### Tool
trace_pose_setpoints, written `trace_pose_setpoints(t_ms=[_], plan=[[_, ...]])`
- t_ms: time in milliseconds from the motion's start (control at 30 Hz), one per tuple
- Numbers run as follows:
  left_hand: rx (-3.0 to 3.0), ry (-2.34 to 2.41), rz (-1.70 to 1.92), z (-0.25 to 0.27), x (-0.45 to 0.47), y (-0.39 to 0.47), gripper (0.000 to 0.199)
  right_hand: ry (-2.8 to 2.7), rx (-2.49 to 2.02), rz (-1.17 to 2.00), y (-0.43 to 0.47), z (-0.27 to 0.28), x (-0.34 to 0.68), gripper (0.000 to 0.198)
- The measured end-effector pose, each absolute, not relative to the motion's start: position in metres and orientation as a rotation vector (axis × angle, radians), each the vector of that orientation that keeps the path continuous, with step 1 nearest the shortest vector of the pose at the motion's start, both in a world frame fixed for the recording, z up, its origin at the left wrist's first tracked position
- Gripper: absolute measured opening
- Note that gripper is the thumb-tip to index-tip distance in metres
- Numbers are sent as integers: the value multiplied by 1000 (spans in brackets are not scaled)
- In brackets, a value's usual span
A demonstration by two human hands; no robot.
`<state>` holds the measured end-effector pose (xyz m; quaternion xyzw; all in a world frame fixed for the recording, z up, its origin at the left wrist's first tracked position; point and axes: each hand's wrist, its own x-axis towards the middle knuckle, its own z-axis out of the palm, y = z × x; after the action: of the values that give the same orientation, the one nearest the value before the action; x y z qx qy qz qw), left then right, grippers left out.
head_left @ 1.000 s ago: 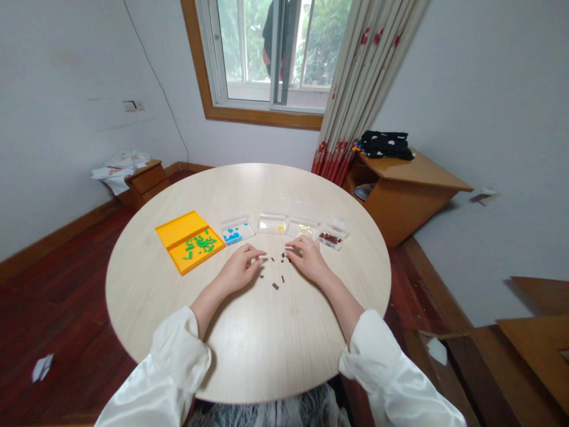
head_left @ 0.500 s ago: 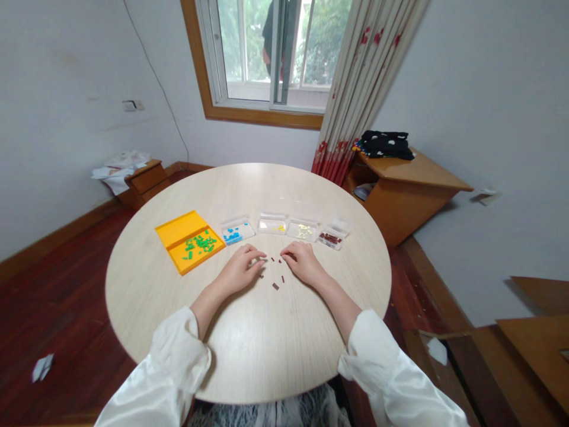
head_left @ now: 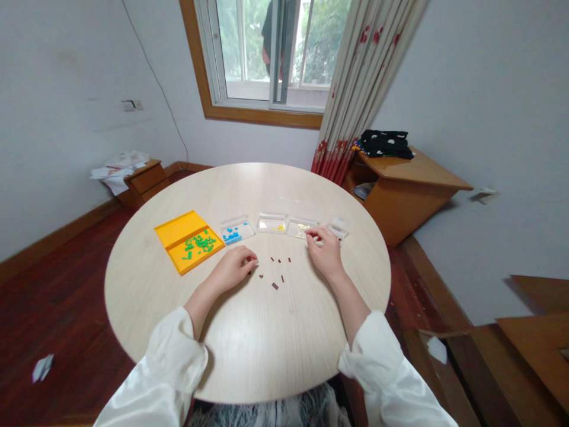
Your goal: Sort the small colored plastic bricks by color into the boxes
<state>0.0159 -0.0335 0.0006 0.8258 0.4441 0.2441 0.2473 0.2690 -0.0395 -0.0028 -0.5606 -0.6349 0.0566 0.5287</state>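
My left hand [head_left: 235,268] rests on the table left of the loose bricks, its fingers loosely curled with a small gap at the thumb and nothing visible between them. Several small brown building bricks [head_left: 275,286] lie scattered in front of me, between my hands. My right hand [head_left: 326,254] is just in front of the clear box of brown bricks [head_left: 340,232] and covers most of it. Its fingers are bent and slightly apart, with nothing visible in them. Beside its fingertips is a clear box with pale yellow bricks [head_left: 297,235].
Farther left along the row stand a clear box with a few yellow bricks [head_left: 268,231] and one with blue bricks [head_left: 236,239]. An opened orange case [head_left: 173,220] holds green bricks [head_left: 200,244]. All stand on a round wooden table [head_left: 249,350].
My right hand has left the loose bricks and moved right to the brown-brick box; a brown brick now shows where its fingers were. My left hand has drawn back slightly leftward.
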Motion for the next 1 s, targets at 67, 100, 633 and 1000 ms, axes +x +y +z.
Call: trace_pose_setpoints(t_ms=[67, 100, 633, 1000], plan=[[2223, 1235, 587, 4, 9, -32, 16, -1430, -1384, 92, -38, -1, 281, 14], [2207, 1235, 547, 5, 6, -31, 16, -1390, -1405, 77, -38, -1, 287, 15], [2151, 1117, 444, 2, -6, -30, 12, -1187, -1669, -134, -35, -11, 318, 21], [2231, 1096, 500, 3, 4, -35, 12, -1272, -1572, -47, -36, -7, 305, 24]])
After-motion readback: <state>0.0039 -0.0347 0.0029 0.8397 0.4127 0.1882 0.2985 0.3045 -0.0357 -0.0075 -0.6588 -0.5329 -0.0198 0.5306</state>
